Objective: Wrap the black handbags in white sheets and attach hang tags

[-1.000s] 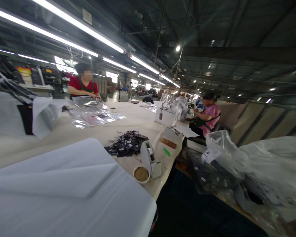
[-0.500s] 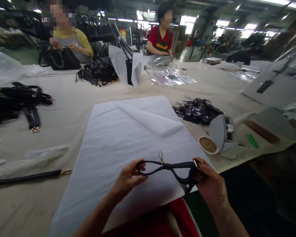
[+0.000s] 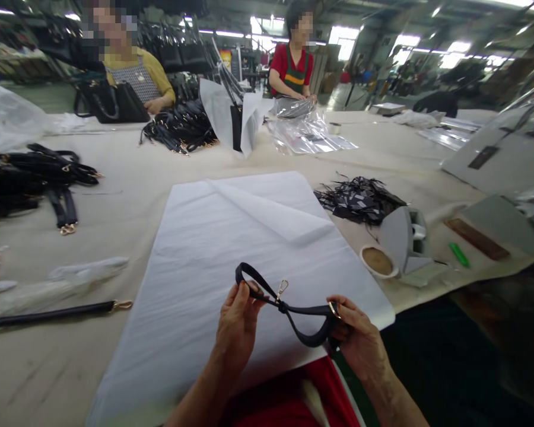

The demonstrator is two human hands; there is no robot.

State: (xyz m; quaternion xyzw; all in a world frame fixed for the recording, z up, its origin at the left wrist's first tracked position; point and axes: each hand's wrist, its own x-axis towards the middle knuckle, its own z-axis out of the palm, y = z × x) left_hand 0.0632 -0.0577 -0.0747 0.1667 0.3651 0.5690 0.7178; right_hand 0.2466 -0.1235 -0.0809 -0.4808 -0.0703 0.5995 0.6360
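A black strap [image 3: 309,310] is stretched between my two hands over a stack of white paper sheets [image 3: 196,237]. My left hand [image 3: 238,320] pinches the strap's left loop, which stands up above the fingertips. Around the strap's gold buckle at the right end, my right hand [image 3: 358,338] is closed. A gold clasp [image 3: 283,289] sticks up near the middle, beside a crossing in the strap. Below it, part of the strap hangs in a curve.
Another black strap [image 3: 53,314] lies at the left, below a strap pile [image 3: 35,172]. Right of the paper are black tags [image 3: 365,198], a tape roll [image 3: 377,261], a green object [image 3: 459,254] and a brown bar [image 3: 476,238]. Two people stand across the table.
My left hand has turned upright and raised the strap's left loop. My right hand has moved slightly left and down. The person in yellow has lowered a hand.
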